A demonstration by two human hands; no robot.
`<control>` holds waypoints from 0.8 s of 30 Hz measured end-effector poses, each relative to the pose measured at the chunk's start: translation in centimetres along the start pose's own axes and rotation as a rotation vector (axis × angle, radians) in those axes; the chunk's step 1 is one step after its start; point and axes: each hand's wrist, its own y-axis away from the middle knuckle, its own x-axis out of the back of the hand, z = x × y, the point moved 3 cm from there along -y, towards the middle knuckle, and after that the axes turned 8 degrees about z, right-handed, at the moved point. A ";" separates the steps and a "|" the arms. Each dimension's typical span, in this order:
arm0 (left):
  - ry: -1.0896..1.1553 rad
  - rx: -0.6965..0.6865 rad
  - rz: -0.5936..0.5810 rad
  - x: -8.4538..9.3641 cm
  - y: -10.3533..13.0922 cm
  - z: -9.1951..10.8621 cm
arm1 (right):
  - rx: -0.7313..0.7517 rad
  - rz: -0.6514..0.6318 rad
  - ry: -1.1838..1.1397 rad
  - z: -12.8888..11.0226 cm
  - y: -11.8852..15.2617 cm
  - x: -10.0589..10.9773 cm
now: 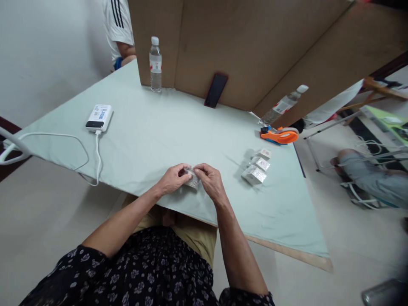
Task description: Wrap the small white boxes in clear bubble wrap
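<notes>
Near the front edge of the table, a small box point(192, 182) with a greyish, shiny surface sits between my two hands. My left hand point(174, 177) is closed on its left side, thumb on top. At the box's upper right, the fingertips of my right hand point(210, 180) are pinched together; whether they grip the box itself or some wrapping on it is too small to tell. To the right, several similar small boxes point(255, 174) stand in a short row on the cloth.
An orange tape dispenser point(280, 135) and a tilted water bottle point(283, 105) are at the back right. Another bottle point(155, 66) and a phone point(216, 90) stand by the cardboard screen point(216, 46). A white power bank point(99, 118) with a cable point(97, 157) lies left. Other people sit nearby.
</notes>
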 end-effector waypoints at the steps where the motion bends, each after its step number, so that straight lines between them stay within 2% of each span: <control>1: -0.073 -0.028 0.041 0.0 -0.1 0.1 | 0.003 0.005 0.013 0.2 -0.1 0.0; 4: -0.198 -0.068 0.084 -0.1 -0.5 0.3 | 0.014 0.016 0.029 1.0 -0.5 -0.1; 9: -0.201 -0.039 0.089 -0.2 -1.0 0.5 | 0.078 0.033 0.100 1.7 -0.7 -0.2; 13: -0.213 -0.062 0.106 -0.4 -1.0 0.6 | 0.232 0.006 0.221 1.3 0.1 0.2; 18: -0.190 -0.095 0.129 -0.5 -1.0 0.5 | 0.466 -0.047 0.476 1.3 1.5 0.9; 21: -0.193 -0.100 0.090 -0.3 -1.1 0.4 | 0.555 -0.037 0.556 1.8 1.6 1.2; 24: -0.200 -0.093 -0.012 0.2 -1.0 0.6 | 0.577 -0.031 0.571 2.1 1.3 1.1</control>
